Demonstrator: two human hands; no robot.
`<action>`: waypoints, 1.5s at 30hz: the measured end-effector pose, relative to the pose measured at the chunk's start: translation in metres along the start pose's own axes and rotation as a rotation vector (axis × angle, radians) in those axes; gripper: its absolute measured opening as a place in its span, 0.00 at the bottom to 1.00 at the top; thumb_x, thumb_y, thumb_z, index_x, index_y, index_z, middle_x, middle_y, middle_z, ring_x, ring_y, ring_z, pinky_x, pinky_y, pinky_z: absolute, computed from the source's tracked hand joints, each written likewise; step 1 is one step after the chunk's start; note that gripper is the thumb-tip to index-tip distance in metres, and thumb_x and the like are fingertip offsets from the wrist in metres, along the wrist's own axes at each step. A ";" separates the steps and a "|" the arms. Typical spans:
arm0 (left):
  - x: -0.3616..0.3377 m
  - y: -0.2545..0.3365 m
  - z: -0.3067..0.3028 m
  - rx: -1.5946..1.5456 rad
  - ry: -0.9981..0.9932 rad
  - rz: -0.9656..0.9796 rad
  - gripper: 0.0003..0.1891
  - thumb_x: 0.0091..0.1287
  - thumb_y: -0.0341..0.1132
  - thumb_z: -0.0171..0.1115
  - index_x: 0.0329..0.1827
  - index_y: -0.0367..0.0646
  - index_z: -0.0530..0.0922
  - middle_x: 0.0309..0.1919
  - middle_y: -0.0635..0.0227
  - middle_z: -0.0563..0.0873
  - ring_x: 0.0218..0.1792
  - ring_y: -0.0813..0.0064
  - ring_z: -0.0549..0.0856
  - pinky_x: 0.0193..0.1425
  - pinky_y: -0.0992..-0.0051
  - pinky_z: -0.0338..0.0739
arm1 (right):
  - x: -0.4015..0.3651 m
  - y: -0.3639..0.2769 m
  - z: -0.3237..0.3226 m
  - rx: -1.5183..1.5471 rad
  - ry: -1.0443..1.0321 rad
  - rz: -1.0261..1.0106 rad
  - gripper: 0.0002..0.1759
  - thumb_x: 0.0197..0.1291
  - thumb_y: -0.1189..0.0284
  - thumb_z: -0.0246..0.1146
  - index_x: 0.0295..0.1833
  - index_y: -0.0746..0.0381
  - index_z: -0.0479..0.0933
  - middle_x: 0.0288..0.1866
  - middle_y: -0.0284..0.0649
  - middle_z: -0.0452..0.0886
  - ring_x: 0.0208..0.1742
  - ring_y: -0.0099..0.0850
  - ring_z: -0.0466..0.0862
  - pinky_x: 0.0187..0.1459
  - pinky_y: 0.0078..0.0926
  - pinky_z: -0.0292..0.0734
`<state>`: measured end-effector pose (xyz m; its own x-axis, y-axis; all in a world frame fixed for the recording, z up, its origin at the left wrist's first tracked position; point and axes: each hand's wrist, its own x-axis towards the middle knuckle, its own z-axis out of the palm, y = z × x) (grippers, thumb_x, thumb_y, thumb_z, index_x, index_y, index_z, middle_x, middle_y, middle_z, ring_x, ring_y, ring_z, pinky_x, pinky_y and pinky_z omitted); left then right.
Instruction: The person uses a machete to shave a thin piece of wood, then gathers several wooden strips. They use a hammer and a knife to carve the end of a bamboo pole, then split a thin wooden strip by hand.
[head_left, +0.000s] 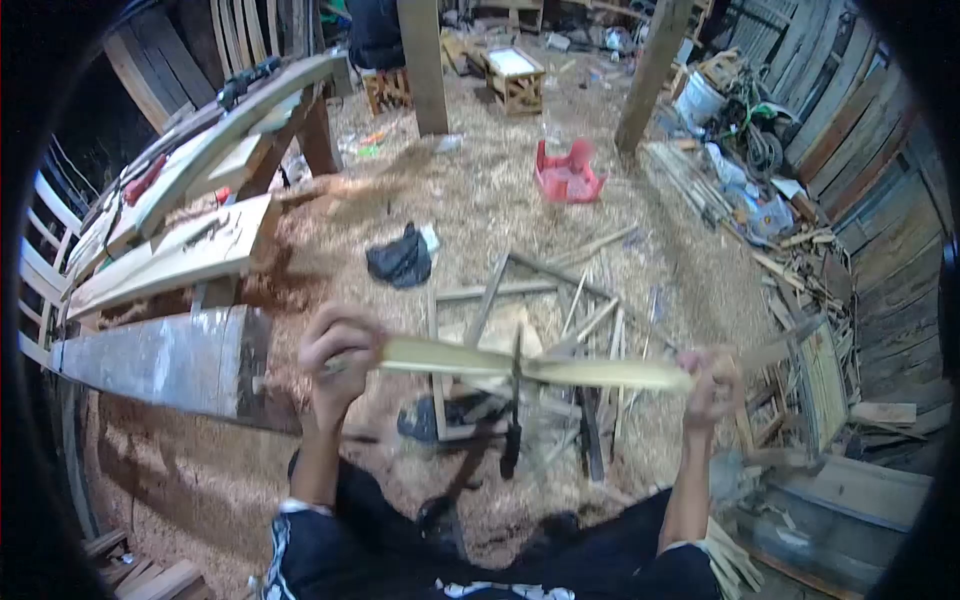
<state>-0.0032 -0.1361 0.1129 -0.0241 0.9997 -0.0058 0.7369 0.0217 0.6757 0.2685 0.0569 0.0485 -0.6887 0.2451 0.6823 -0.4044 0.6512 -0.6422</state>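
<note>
My left hand [343, 350] is closed round one end of a long, pale yellow-green wooden strip [445, 357], held level in front of my body. At the other end, my right hand [712, 380] has its fingers closed on the strip, blurred by motion. A dark, narrow knife-like tool [515, 400] stands upright across the strip's middle, its thicker lower end pointing down toward my legs. Neither hand is on this tool. Where it crosses, the strip narrows and bends slightly.
Wood shavings cover the floor. Beyond my hands lie a wooden frame [475, 293] and loose sticks. A black plastic bag [400, 257] and red plastic stool [570, 172] lie farther off. A workbench [180, 255] stands left, posts [424, 70] ahead, scrap wood [800, 260] right.
</note>
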 end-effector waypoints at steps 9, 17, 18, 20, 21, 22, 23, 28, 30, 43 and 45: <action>0.008 -0.036 0.023 -0.181 0.703 0.567 0.08 0.53 0.24 0.71 0.34 0.39 0.81 0.38 0.61 0.82 0.37 0.67 0.85 0.40 0.69 0.81 | 0.018 0.005 -0.005 -0.221 0.339 -0.040 0.10 0.62 0.82 0.57 0.32 0.63 0.62 0.41 0.51 0.77 0.38 0.38 0.86 0.39 0.42 0.90; 0.021 -0.007 0.033 -0.169 0.738 0.558 0.14 0.67 0.28 0.64 0.54 0.41 0.76 0.47 0.56 0.81 0.42 0.66 0.85 0.46 0.68 0.83 | 0.011 0.004 0.002 -0.175 0.345 -0.044 0.09 0.65 0.82 0.57 0.43 0.61 0.63 0.45 0.51 0.76 0.41 0.39 0.87 0.41 0.41 0.89; 0.026 -0.001 0.032 -0.172 0.746 0.598 0.21 0.67 0.24 0.60 0.63 0.43 0.68 0.48 0.57 0.80 0.43 0.68 0.84 0.46 0.69 0.83 | 0.010 0.004 0.009 -0.139 0.368 -0.016 0.12 0.65 0.83 0.56 0.47 0.60 0.62 0.46 0.50 0.75 0.42 0.38 0.86 0.42 0.39 0.88; 0.026 -0.007 0.045 -0.235 0.755 0.559 0.22 0.68 0.23 0.58 0.64 0.43 0.67 0.46 0.57 0.79 0.41 0.70 0.83 0.45 0.69 0.83 | 0.005 0.009 0.014 -0.104 0.336 -0.014 0.19 0.64 0.88 0.54 0.55 0.58 0.60 0.49 0.49 0.72 0.44 0.36 0.83 0.43 0.34 0.85; 0.025 -0.006 0.049 -0.309 0.762 0.512 0.22 0.69 0.21 0.56 0.65 0.42 0.66 0.45 0.57 0.79 0.40 0.71 0.82 0.43 0.69 0.83 | 0.004 0.007 0.016 -0.101 0.338 -0.021 0.19 0.64 0.88 0.54 0.55 0.58 0.60 0.49 0.49 0.72 0.44 0.36 0.83 0.43 0.34 0.85; 0.022 -0.005 0.052 -0.267 0.773 0.556 0.25 0.63 0.15 0.55 0.64 0.41 0.67 0.42 0.60 0.80 0.39 0.73 0.82 0.42 0.72 0.82 | 0.004 0.006 0.017 -0.135 0.301 -0.055 0.19 0.64 0.88 0.54 0.55 0.58 0.59 0.48 0.48 0.72 0.43 0.35 0.82 0.42 0.34 0.85; 0.020 -0.007 0.051 -0.261 0.775 0.564 0.25 0.63 0.15 0.55 0.64 0.41 0.67 0.42 0.60 0.80 0.39 0.73 0.82 0.42 0.72 0.82 | 0.005 0.004 0.017 -0.173 0.263 -0.095 0.19 0.65 0.88 0.53 0.54 0.57 0.59 0.48 0.48 0.72 0.42 0.35 0.82 0.41 0.33 0.85; -0.004 -0.015 0.013 -0.277 0.917 0.706 0.28 0.62 0.14 0.47 0.65 0.44 0.60 0.43 0.59 0.75 0.35 0.74 0.78 0.36 0.72 0.81 | 0.001 -0.004 -0.015 -0.061 0.408 -0.028 0.15 0.70 0.83 0.52 0.50 0.54 0.55 0.49 0.47 0.67 0.42 0.34 0.76 0.46 0.40 0.83; -0.011 -0.014 0.010 -0.291 0.967 0.702 0.27 0.63 0.14 0.47 0.65 0.45 0.60 0.43 0.58 0.74 0.35 0.74 0.78 0.36 0.72 0.80 | 0.002 -0.007 -0.021 -0.090 0.550 -0.076 0.14 0.72 0.81 0.52 0.49 0.53 0.54 0.49 0.48 0.66 0.40 0.32 0.74 0.44 0.40 0.82; -0.013 0.013 0.024 -0.149 0.761 0.838 0.21 0.64 0.21 0.62 0.58 0.45 0.67 0.47 0.57 0.78 0.38 0.67 0.82 0.39 0.69 0.80 | 0.013 -0.039 0.062 -0.139 0.338 -0.440 0.16 0.60 0.88 0.51 0.44 0.54 0.62 0.43 0.43 0.71 0.33 0.32 0.73 0.32 0.34 0.78; -0.012 0.016 0.021 -0.212 0.830 0.804 0.17 0.61 0.20 0.64 0.51 0.43 0.71 0.45 0.58 0.79 0.37 0.66 0.81 0.41 0.67 0.78 | 0.019 -0.042 0.062 -0.133 0.371 -0.524 0.15 0.59 0.88 0.52 0.44 0.55 0.65 0.41 0.42 0.71 0.34 0.32 0.72 0.36 0.35 0.77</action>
<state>0.0233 -0.1479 0.1084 -0.0938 0.4084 0.9080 0.6158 -0.6928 0.3753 0.2350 -0.0110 0.0669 -0.1579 0.0877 0.9835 -0.5359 0.8290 -0.1600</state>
